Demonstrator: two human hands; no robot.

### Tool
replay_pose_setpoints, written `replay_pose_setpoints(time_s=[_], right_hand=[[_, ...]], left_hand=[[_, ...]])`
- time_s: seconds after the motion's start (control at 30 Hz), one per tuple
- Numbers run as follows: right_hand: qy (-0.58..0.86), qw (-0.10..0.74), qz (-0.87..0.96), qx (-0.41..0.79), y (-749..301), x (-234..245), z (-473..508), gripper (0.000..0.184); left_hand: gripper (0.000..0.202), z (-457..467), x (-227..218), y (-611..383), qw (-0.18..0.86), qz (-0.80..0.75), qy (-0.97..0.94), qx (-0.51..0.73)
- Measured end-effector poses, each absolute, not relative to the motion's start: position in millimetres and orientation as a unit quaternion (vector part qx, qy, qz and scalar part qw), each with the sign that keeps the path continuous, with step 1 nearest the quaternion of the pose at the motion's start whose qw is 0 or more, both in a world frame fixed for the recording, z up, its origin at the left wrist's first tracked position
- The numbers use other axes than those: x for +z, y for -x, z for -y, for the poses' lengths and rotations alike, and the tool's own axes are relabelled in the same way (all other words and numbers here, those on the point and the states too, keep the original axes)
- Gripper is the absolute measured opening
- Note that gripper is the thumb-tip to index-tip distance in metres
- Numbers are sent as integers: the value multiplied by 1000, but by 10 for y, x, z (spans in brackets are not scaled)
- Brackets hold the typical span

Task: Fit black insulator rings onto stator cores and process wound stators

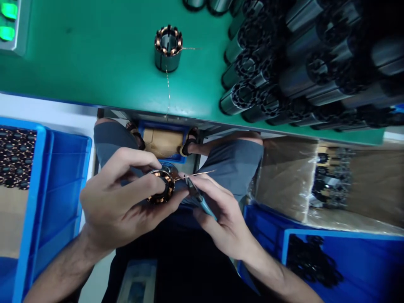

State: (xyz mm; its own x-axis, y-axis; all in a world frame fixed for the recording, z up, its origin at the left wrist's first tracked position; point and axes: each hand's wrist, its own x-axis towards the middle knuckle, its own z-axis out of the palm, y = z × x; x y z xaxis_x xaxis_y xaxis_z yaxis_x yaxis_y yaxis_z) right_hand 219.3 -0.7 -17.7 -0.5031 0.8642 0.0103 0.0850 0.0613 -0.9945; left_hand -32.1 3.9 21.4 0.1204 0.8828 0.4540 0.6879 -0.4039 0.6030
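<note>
Two bare hands are engaged at the centre of the frame. We find the left hand [110,204] grasping a copper-wound core [170,191]; its grip encircles the ring, with fingers on the outer wall and one fingertip over the upper face. The core is held below the table edge, in front of the lap.

We observe the right hand [225,216] just beside it, its grip clenched on a hand tool [205,206] with a light-blue handle. The tool tip points to the upper left, at a copper wire [203,173] extending rightward from the core (we cannot tell whether the tip has closed on it).

On the green table [110,54], at upper centre, we locate a second wound core [167,63], upright, with one twisted lead running right and another running down toward the table edge. Dark cylindrical cores [241,99] stand grouped at upper right.

At the left edge we note a blue bin [32,189] containing wound cores [15,158]. At right, a plastic-lined carton [285,181] holds metal parts [336,183]; below it, a blue crate [347,235] contains black parts [312,261]. Green-lit buttons [9,11] occupy the upper left corner.
</note>
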Motion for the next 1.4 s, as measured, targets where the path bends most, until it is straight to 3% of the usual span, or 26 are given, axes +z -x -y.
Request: replay_pose_setpoints(time_s=[0.23, 0.4, 0.53, 0.63, 0.8, 1.23, 1.4], right_hand=[[385, 339, 661, 548, -2147, -175, 23, 97], [400, 361, 649, 538, -2087, -296, 3, 75], [458, 342, 658, 491, -2083, -379, -66, 61], [452, 344, 706, 424, -2083, -393, -86, 75], [436, 364, 755, 328, -2028, -364, -64, 86], [428, 376, 735, 368, -2083, -401, -68, 97], [425, 328, 730, 422, -2084, -440, -131, 75]], left_hand=[[27, 2, 190, 342, 124, -533, -741, 389], [31, 18, 102, 375, 171, -540, -709, 420], [20, 16, -19, 401, 383, -532, -577, 487], [18, 9, -65, 348, 534, -504, -414, 538], [22, 15, -66, 197, 635, -474, -281, 541], [15, 19, -116, 71, 669, -425, -269, 548], [27, -41, -221, -32, 625, -483, -218, 573]])
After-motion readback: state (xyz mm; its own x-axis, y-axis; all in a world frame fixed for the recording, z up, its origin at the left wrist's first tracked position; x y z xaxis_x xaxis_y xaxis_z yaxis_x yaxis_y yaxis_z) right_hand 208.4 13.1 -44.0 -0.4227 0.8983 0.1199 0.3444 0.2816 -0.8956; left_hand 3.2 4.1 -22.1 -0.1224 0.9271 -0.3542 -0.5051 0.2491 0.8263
